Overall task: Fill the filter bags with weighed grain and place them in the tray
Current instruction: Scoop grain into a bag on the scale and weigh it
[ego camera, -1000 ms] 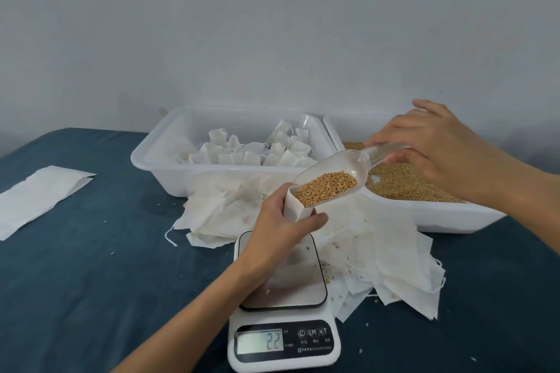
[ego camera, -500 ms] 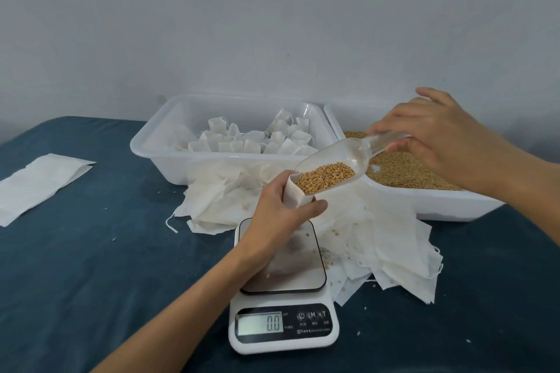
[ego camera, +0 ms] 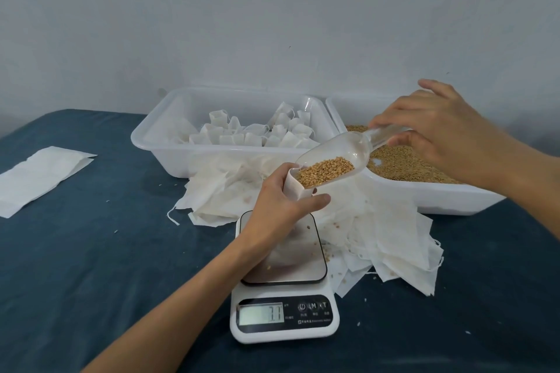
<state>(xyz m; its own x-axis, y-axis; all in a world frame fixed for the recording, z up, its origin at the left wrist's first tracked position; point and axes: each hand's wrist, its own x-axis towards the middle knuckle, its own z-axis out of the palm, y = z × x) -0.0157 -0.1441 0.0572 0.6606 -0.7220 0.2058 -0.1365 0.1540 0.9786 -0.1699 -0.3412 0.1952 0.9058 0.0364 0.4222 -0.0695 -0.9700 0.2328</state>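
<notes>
My left hand [ego camera: 281, 206] grips a small white filter bag [ego camera: 293, 188] with its mouth up, over the steel plate of a white kitchen scale [ego camera: 285, 316]. My right hand [ego camera: 436, 130] pinches the handle of a clear plastic scoop [ego camera: 339, 154]. The scoop is tilted down to the left, its lip inside the bag's mouth, with golden grain [ego camera: 325, 171] heaped at its front. The scale's display shows a low reading.
A white tray [ego camera: 157, 142] at the back holds several filled bags. To its right a second white tray [ego camera: 424, 197] holds loose grain. Empty filter bags [ego camera: 394, 239] lie piled around the scale, and another stack [ego camera: 39, 172] lies far left on the blue cloth.
The scoop has tipped further, so the grain has slid toward its lip in the bag. The scale's reading has changed. Both hands stay about where they were.
</notes>
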